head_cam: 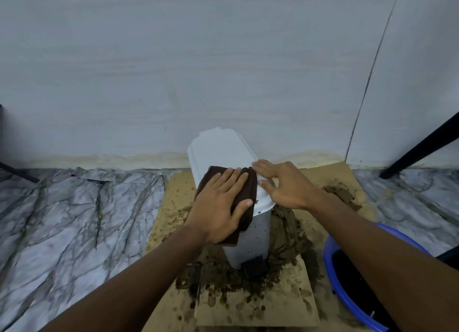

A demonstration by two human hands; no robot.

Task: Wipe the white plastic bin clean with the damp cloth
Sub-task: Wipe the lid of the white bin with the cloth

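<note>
The left hand (218, 205) lies open, palm flat on the dark brown cloth (244, 202) over the white pedal bin (223, 150), whose lid edge the open right hand (283, 182) steadies just beside it.

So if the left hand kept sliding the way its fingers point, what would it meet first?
Most likely the right hand. The left hand lies flat on the dark cloth on the bin lid, fingers aimed up-right at the right hand's fingertips, almost touching.
</note>
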